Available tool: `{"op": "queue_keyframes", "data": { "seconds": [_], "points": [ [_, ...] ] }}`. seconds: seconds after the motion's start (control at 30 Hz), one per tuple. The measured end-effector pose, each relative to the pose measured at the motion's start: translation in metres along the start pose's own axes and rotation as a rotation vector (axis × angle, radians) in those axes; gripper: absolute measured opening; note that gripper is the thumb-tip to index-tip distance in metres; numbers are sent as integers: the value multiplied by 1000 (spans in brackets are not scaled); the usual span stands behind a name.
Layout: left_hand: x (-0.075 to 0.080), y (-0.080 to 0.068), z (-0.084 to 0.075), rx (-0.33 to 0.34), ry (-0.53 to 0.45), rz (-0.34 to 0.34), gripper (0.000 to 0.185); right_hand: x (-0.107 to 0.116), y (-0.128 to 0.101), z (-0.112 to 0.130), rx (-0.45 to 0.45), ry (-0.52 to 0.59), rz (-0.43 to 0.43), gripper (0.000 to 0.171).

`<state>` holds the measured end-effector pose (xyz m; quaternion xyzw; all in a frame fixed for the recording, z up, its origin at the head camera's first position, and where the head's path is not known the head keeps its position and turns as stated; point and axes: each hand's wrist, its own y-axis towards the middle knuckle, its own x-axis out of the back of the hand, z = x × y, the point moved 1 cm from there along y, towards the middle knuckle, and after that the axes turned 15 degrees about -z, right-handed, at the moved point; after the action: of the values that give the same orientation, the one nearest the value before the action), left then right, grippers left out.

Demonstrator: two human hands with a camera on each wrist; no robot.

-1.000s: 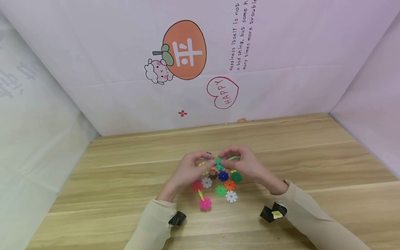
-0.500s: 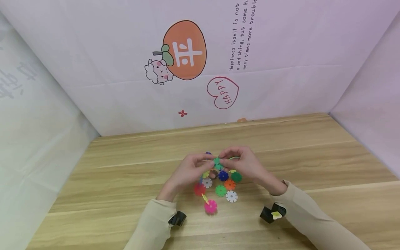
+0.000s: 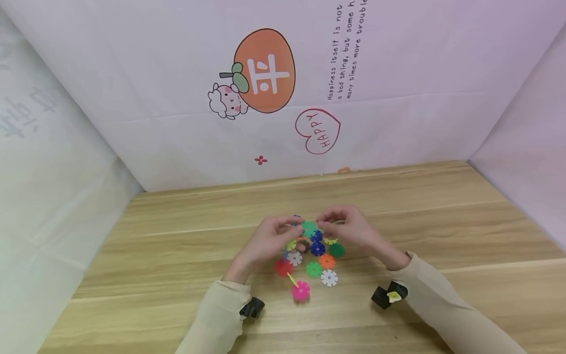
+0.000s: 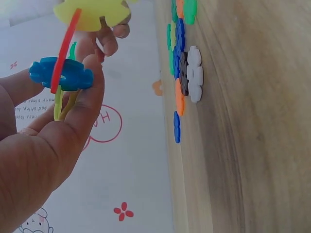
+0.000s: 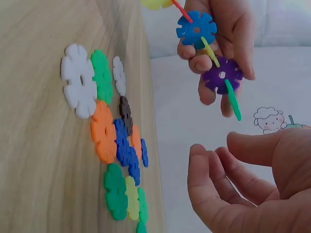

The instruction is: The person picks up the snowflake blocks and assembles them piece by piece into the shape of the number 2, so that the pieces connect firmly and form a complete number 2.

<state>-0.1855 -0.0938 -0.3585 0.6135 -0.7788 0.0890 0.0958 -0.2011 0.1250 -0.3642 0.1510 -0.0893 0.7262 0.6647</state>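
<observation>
My left hand [image 3: 269, 241] grips a chain of notched plastic discs joined edge to edge. Its pink disc [image 3: 301, 291] hangs at the near end, and a red disc [image 3: 284, 268] sits above that. Between the left fingers in the right wrist view is a purple disc [image 5: 212, 77], with a green disc [image 5: 233, 101] slotted into it and a blue disc [image 5: 186, 31] further along. My right hand [image 3: 352, 230] hovers beside the green end, thumb and fingers bent and apart, nothing between them. In the left wrist view a yellow disc [image 4: 92, 14] partly covers the right hand.
Loose discs lie on the wooden table beneath the hands, among them a white disc [image 3: 329, 278], an orange disc [image 3: 327, 261] and a dark green disc [image 3: 336, 250]. White printed sheets [image 3: 177, 123] wall off the back and sides. Black cameras [image 3: 253, 308] sit at both wrists.
My right hand has let go of the green disc and drawn slightly right. The chain's pink and red end has swung right and toward me, still in my left hand.
</observation>
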Motion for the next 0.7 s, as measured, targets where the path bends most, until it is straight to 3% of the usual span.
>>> {"op": "queue_keyframes", "data": {
  "seconds": [0.37, 0.7],
  "points": [
    [0, 0, 0, 20, -15, -15, 40, 12, 2, -22, -13, -140, 29, 26],
    [0, -1, -1, 11, 23, -42, 38, 16, -7, -26, 74, -374, 107, 31]
  ]
}}
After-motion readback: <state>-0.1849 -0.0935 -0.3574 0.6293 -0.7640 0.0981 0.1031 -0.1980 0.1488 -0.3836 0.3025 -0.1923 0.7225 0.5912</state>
